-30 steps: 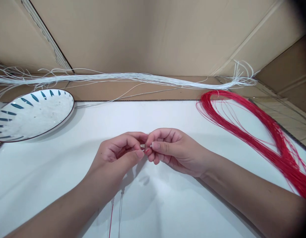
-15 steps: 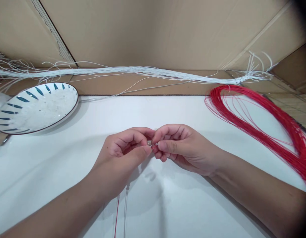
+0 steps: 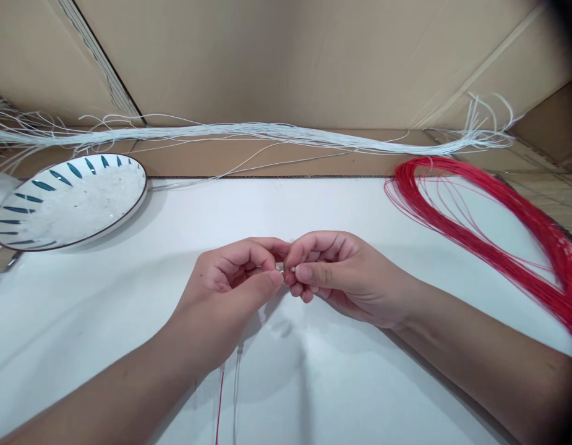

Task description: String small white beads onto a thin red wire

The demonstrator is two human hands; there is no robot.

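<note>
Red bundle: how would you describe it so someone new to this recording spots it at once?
Start from the white tabletop and find the right hand over its middle. Beyond that hand, toward the far right corner, lies the red bundle. It is many thin strands gathered into a long open loop, whereas the white bundle behind it runs nearly straight.

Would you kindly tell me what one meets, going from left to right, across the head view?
Leaf-patterned plate, left hand, right hand, loop of red cord.
</note>
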